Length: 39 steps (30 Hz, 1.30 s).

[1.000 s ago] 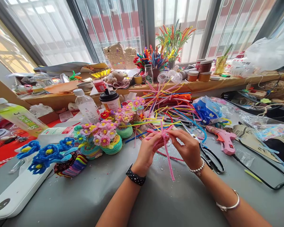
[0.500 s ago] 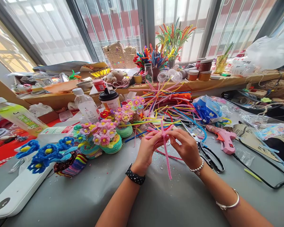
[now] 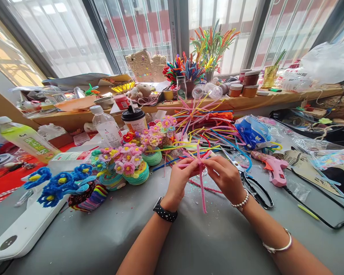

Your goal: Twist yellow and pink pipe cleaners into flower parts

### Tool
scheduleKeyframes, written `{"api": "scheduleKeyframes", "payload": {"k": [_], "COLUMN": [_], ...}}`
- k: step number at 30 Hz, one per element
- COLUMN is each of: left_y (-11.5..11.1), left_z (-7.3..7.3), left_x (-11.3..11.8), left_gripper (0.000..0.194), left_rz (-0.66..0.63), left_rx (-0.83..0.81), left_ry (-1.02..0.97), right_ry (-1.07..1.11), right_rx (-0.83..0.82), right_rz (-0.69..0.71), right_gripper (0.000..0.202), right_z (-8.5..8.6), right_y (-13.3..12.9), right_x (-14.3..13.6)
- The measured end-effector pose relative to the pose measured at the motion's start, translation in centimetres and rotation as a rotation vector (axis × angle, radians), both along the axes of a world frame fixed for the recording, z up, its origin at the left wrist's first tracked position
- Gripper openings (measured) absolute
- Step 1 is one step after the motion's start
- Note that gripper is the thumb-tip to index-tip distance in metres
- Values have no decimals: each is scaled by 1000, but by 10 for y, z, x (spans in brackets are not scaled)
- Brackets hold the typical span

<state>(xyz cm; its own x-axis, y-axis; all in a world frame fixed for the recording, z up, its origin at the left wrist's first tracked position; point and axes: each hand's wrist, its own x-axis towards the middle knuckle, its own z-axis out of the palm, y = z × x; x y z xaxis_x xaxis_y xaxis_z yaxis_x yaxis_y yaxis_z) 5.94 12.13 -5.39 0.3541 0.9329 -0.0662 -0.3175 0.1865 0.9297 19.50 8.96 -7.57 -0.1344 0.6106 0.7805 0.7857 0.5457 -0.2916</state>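
Several pink pipe cleaners [image 3: 202, 191] cross at one centre, with arms pointing up, sideways and down. My left hand [image 3: 181, 179] pinches them on the left of the crossing, with a wristwatch on that wrist. From the right, the fingertips of my right hand [image 3: 226, 176] close on the same crossing; a bead bracelet circles this wrist. Both hands are above the grey table [image 3: 206, 244]. Just beyond the right hand lie black-handled scissors [image 3: 258, 193], and a red pipe cleaner [image 3: 209, 189] lies behind the hands. How the strands join is hidden by the fingers.
Pots of pink pipe-cleaner flowers [image 3: 129, 162] and blue flowers [image 3: 61, 183] stand left. A pink glue gun [image 3: 275, 170] with its cord lies right. Loose pipe cleaners [image 3: 206, 118] pile up behind, near a blue packet [image 3: 253, 131]. A drink cup [image 3: 134, 120] and bottles stand back left.
Both hands keep their pinch on the pink pipe cleaners, with the fingers shifting only slightly at the crossing. The whole view has moved a little.
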Motion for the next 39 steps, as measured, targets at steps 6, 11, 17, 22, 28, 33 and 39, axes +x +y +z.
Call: {"api": "scheduleKeyframes", "payload": {"k": [6, 11, 17, 22, 28, 33, 39], "left_y": [0, 1, 1, 1, 2, 2, 2], "left_z": [0, 1, 1, 4, 1, -2, -7], "left_x": [1, 0, -1, -2, 0, 1, 0], "left_gripper": [21, 20, 20, 20, 20, 20, 18], "left_rz": [5, -7, -10, -14, -15, 27, 97], "left_rx": [9, -4, -37, -83, -63, 22, 253], "left_ry": [24, 17, -25, -30, -25, 47, 245], "right_ry": [-62, -10, 239, 391, 529, 691, 927], "right_rx": [10, -11, -42, -116, -320, -434, -604], "right_rz": [-19, -4, -52, -101, 20, 10, -8], "right_gripper": [27, 24, 18, 11, 17, 20, 23], "right_z": [3, 4, 10, 15, 13, 11, 5], "right_y": [0, -2, -5, -3, 0, -1, 0], "right_x": [0, -1, -4, 3, 0, -5, -8]}}
